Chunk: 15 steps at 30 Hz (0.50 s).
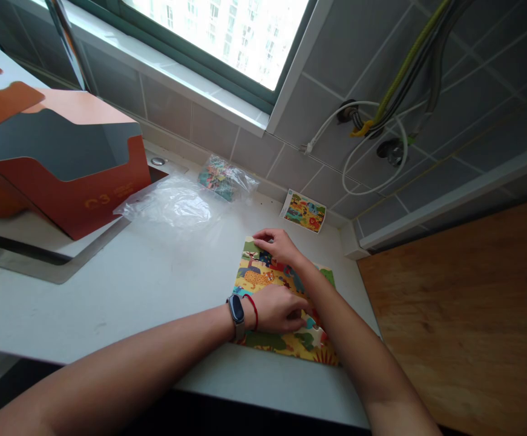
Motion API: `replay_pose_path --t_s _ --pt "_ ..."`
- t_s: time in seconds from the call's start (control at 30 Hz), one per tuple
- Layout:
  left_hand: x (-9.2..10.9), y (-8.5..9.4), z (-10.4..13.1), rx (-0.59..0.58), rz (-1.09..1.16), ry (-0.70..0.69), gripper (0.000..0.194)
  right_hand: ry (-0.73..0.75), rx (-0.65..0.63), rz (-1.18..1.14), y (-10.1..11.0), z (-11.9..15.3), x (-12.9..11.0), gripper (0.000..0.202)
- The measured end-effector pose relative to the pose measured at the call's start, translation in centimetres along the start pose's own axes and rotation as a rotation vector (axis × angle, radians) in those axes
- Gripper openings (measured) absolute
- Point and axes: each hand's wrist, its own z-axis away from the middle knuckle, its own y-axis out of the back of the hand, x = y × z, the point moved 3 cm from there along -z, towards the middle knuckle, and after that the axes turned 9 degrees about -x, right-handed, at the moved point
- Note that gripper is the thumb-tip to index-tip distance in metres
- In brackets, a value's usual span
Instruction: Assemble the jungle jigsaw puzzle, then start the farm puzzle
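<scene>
A jigsaw puzzle [256,277] with bright animal pictures lies flat on the white countertop, partly covered by my hands and right forearm. My left hand [278,307], with a dark wristband and a red bracelet at the wrist, rests over its middle. Its fingers are bent down towards the pieces; whatever is between them is hidden. Crossing above it, my right hand [278,245] reaches the puzzle's far left corner. There the thumb and fingers close on a green puzzle piece [259,244] at the edge.
A small picture card [305,211] leans near the wall. Behind the puzzle lie a bag of puzzle pieces [220,177] and a crumpled clear plastic bag [176,203]. An open orange box [109,197] stands over the sink [70,272] at left. A wooden panel [463,303] borders the right side.
</scene>
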Motion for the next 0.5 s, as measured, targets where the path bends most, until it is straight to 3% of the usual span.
replay_pose_path --t_s 0.37,0.5 --pt "0.0 0.0 0.0 0.014 0.003 0.004 0.019 0.002 0.033 0.251 -0.2 0.2 -1.4 0.023" --pt "0.2 0.4 0.0 -0.009 0.003 0.035 0.016 0.041 0.066 0.270 1.0 1.2 -1.6 0.030"
